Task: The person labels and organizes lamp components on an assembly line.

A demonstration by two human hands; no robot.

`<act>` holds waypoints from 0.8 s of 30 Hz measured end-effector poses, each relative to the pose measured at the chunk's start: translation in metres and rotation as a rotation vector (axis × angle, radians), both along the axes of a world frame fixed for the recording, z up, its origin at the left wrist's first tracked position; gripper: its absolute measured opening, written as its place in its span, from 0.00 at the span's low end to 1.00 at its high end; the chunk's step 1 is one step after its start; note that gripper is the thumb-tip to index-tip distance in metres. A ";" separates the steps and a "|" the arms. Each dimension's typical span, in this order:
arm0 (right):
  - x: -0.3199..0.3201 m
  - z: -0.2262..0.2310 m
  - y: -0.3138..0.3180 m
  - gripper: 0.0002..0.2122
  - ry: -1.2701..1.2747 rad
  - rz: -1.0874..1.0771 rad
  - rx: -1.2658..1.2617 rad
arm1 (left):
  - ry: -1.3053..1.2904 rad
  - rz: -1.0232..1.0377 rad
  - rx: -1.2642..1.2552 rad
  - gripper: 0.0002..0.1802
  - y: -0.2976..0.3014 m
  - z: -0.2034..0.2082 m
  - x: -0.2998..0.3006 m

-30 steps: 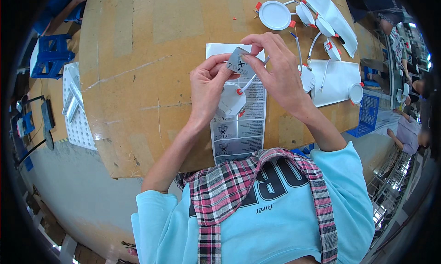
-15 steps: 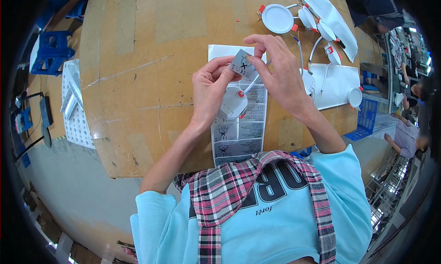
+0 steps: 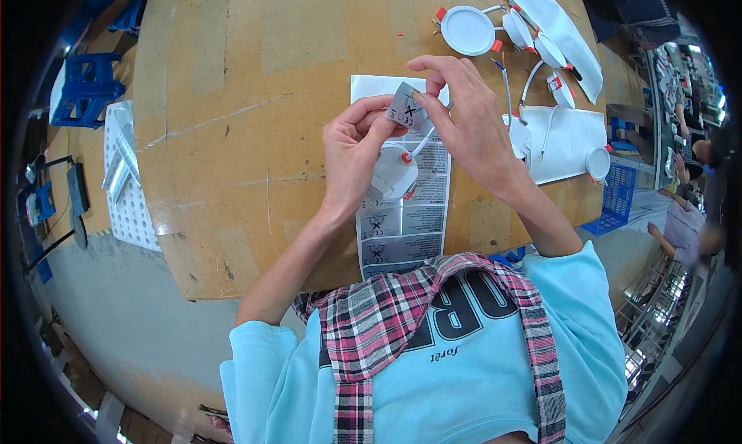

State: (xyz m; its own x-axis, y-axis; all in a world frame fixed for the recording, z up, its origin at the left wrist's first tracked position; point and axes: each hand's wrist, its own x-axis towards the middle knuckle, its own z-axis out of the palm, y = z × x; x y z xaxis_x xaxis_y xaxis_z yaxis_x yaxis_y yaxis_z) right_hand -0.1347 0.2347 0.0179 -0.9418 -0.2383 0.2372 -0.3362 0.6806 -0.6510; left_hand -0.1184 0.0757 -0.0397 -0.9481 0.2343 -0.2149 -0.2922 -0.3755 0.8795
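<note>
A small silver label (image 3: 407, 108) with dark printing is held up between my hands. My left hand (image 3: 349, 152) pinches its left edge with thumb and fingertips. Thumb and forefinger of my right hand (image 3: 473, 123) grip its upper right corner, the other fingers curled above. Just below lies a round white downlight (image 3: 393, 175), back side up, with a red cable entry. Its white cable (image 3: 423, 141) rises toward my right hand; whether the label touches the cable I cannot tell. Under the light is a long silver sheet of printed labels (image 3: 425, 226).
Several white downlights with red clips, one a round panel (image 3: 468, 31), lie with their cables at the far right. White backing sheets (image 3: 570, 135) lie among them. Beyond the table are a blue crate (image 3: 616, 200), blue stools (image 3: 86, 88) and a perforated white board (image 3: 133, 200).
My hands and the label stay almost in place. The fingers of my right hand have shifted slightly.
</note>
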 end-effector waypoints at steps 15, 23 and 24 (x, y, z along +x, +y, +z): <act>0.000 0.003 -0.002 0.15 -0.001 0.020 0.008 | -0.079 -0.093 0.226 0.18 -0.008 -0.006 -0.003; -0.001 0.004 0.001 0.15 -0.015 0.015 0.032 | -0.092 -0.111 0.312 0.23 -0.010 -0.002 -0.007; -0.001 0.003 0.002 0.15 -0.012 0.017 0.029 | -0.099 -0.111 0.316 0.23 -0.010 -0.002 -0.006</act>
